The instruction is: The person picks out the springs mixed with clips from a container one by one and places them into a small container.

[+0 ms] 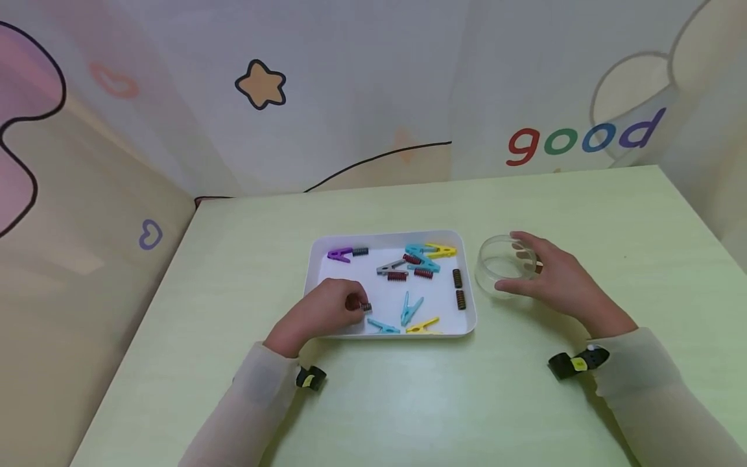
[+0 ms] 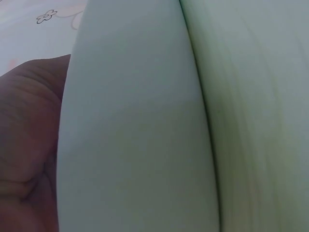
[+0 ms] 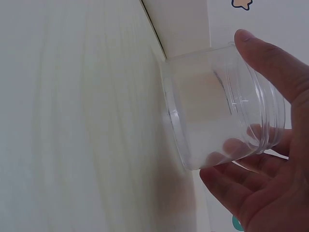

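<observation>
In the head view my left hand (image 1: 327, 308) reaches over the near left part of a white tray (image 1: 388, 335), pinching a small dark coil spring (image 1: 366, 307) between thumb and fingers. The left wrist view shows mostly the tray's outer wall (image 2: 135, 116), which hides the fingertips. My right hand (image 1: 557, 279) grips a clear plastic jar (image 3: 203, 106) just right of the tray, thumb on one side and fingers round the other. The jar stands upright with its mouth up, and nothing shows inside it.
Inside the tray lie a purple clip (image 1: 340, 255), a grey clip (image 1: 390, 266), light blue clips (image 1: 410, 310) and yellow clips (image 1: 423, 326). Several loose springs lie among them, including red-brown ones (image 1: 397, 277) and dark ones (image 1: 458, 278) by the right wall. A patterned wall backs the pale green table (image 1: 408, 402).
</observation>
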### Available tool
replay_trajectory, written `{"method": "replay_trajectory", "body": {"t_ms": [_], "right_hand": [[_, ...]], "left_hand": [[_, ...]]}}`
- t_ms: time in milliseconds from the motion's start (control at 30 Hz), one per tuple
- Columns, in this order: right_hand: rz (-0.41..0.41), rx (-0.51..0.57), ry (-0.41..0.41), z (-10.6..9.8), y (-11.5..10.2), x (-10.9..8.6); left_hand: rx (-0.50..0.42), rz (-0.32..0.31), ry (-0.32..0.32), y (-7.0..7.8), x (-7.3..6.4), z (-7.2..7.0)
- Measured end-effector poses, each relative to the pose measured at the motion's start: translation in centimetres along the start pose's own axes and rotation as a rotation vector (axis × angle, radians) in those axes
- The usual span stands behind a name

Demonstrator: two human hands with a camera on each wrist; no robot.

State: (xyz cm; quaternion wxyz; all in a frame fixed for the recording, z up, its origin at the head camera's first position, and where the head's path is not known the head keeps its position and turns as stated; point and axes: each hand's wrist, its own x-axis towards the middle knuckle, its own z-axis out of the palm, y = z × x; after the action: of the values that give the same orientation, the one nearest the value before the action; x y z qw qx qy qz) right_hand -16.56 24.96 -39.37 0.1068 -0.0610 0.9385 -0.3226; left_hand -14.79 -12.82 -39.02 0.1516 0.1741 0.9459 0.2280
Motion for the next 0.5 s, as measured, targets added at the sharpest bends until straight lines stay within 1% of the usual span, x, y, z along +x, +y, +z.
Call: {"method": "replay_trajectory", "body": {"t_ms": [100, 233, 400, 500], "right_hand": [[-0.005, -0.001, 0.003, 0.00, 0.03, 0.02], [-0.009, 0.001, 0.006, -0.06, 0.05, 0.02], [-0.009, -0.002, 0.011, -0.03, 0.05, 0.02], [-0.014, 0.006, 0.012, 0.15, 0.16, -0.10]], "left_hand": [[-0.011, 0.012, 0.032, -0.01, 0.02, 0.05], [-0.035, 0.015, 0.059, 0.11, 0.02, 0.01], [-0.076, 0.003, 0.080, 0.47, -0.07, -0.17], [-0.097, -0.016, 0.090, 0.64, -0.17, -0.11]]}}
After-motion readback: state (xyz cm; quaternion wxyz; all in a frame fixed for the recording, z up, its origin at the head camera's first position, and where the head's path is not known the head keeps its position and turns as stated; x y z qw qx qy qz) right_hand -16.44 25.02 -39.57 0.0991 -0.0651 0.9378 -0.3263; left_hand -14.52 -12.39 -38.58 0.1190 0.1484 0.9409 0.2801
